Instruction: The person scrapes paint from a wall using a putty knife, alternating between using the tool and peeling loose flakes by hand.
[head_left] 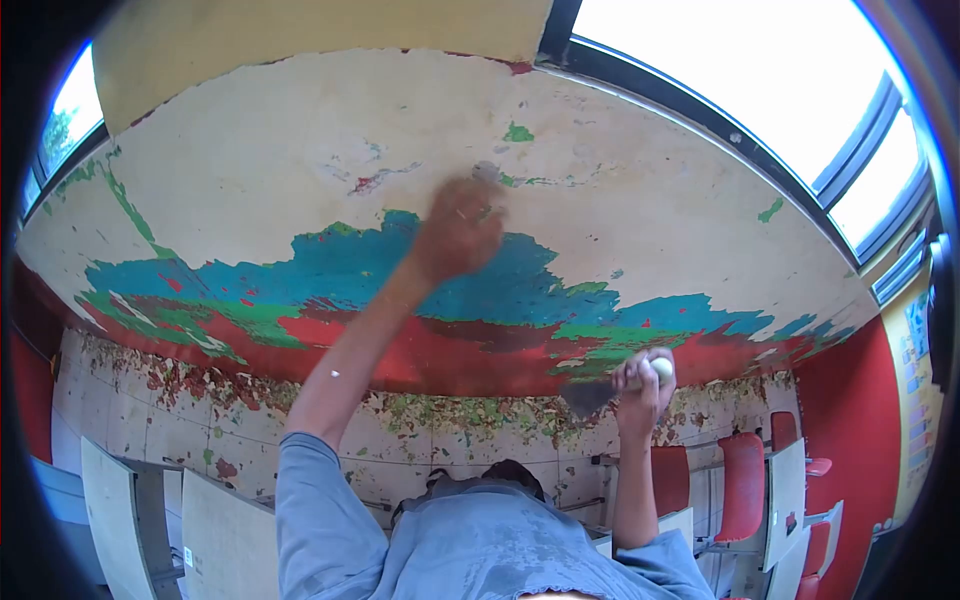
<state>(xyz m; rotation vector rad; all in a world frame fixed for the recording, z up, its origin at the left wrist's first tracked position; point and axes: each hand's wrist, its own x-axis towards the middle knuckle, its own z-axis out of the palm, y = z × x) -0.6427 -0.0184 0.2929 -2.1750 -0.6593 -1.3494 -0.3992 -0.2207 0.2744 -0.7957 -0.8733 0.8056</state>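
Observation:
My left hand [460, 228] is up against the wall [300, 110], over the top edge of the blue-green paint patch. It is smeared by motion, and whether it holds anything does not show. Just above it is a small grey spot on the pale plaster. My right hand [645, 382] is lower, in front of the wall's red base, with its fingers wrapped round the pale rounded handle of a scraper [588, 398]. The scraper's wide dark blade points left. Blue, green and red paint remnants with ragged edges run across the lower wall.
Paint flakes [480, 415] litter the tiled floor along the wall. Red chairs [742, 485] and desks stand at the lower right, with more desks [225, 530] at the lower left. Windows [730, 70] with dark frames are at the upper right and far left.

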